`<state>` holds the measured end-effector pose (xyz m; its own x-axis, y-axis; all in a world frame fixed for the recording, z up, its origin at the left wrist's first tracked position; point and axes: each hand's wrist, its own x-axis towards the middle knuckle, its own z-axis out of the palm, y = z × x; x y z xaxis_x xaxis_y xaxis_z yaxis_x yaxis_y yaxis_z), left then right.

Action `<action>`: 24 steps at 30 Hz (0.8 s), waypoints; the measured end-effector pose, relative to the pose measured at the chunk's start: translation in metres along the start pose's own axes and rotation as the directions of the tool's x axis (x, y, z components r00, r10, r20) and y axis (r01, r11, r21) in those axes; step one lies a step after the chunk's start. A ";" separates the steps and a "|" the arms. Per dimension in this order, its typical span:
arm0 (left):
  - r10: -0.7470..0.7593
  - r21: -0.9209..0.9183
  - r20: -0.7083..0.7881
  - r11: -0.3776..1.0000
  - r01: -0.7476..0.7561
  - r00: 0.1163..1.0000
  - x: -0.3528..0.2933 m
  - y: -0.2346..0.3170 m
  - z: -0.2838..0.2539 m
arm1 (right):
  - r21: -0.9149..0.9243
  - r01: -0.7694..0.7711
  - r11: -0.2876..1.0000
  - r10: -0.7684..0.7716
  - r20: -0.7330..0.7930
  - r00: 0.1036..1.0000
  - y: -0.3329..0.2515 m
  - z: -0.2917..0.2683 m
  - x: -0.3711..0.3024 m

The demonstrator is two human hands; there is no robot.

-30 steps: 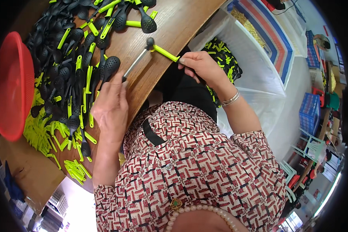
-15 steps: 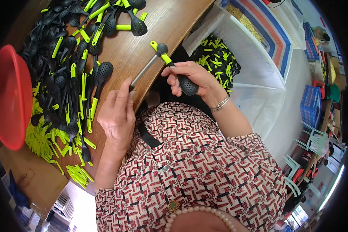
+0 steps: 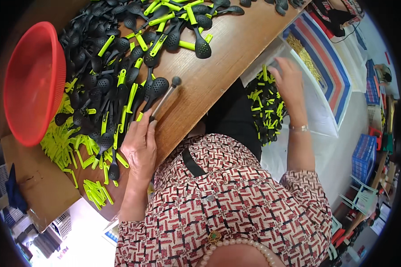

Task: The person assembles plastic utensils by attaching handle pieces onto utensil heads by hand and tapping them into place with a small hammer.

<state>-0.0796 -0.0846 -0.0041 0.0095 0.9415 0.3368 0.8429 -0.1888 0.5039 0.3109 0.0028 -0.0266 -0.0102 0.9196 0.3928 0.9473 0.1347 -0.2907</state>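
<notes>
My left hand [image 3: 140, 144] rests at the table's edge, fingers closed around a small hammer [image 3: 165, 99] with a metal shaft and a round dark head. Beside it on the table lies a heap of black slotted spoons [image 3: 109, 84], some with lime-green handles. My right hand [image 3: 291, 84] is stretched out over the pile of green-handled black spoons [image 3: 267, 111] in a white-lined container to the right. Its thumb and fingers are apart. One green handle [image 3: 265, 72] sticks up just left of the thumb, with no visible contact.
A red plastic basin [image 3: 33, 84] stands at the table's left. Loose lime-green handles [image 3: 60, 149] are piled nearby, with a cardboard box [image 3: 38, 178] below them. Beyond the right-hand container is a striped sack [image 3: 327, 75] with yellowish pieces inside. Blue crates [image 3: 364, 153] stand farther right.
My right hand has moved from in front of me to the container, and the spoon it held has left it. My left hand keeps the hammer. The view has shifted.
</notes>
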 end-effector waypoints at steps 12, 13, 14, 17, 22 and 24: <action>0.007 0.003 -0.035 1.000 -0.006 0.999 -0.019 0.004 -0.004 | -0.152 0.787 0.598 -0.801 -0.093 0.591 -0.147 0.117 0.183; -0.030 -0.054 -0.029 0.998 0.028 0.999 -0.019 0.003 -0.004 | -0.112 0.789 0.604 -0.793 -0.185 0.581 -0.148 0.111 0.186; -0.069 -0.114 -0.015 0.991 0.066 0.998 -0.021 0.001 -0.003 | -0.024 0.758 0.651 -0.743 -0.224 0.631 -0.152 0.107 0.190; -0.122 -0.209 -0.013 0.971 0.117 0.992 -0.019 -0.003 -0.001 | 0.388 0.487 0.783 -0.409 -0.269 0.872 -0.154 0.089 0.191; -0.184 -0.230 0.021 0.956 0.184 0.983 -0.017 0.000 -0.005 | 0.938 -0.168 0.302 0.085 0.149 0.985 -0.118 0.068 0.164; -0.173 -0.240 0.033 0.955 0.176 0.984 -0.017 -0.005 -0.001 | 0.950 -0.233 -0.209 0.150 0.267 0.952 -0.108 0.076 0.137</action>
<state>-0.0848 -0.0995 -0.0120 -0.1187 0.9686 0.2185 0.6774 -0.0819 0.7311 0.1825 0.1428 -0.0079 0.0469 0.9941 0.0976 -0.4999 0.1080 -0.8593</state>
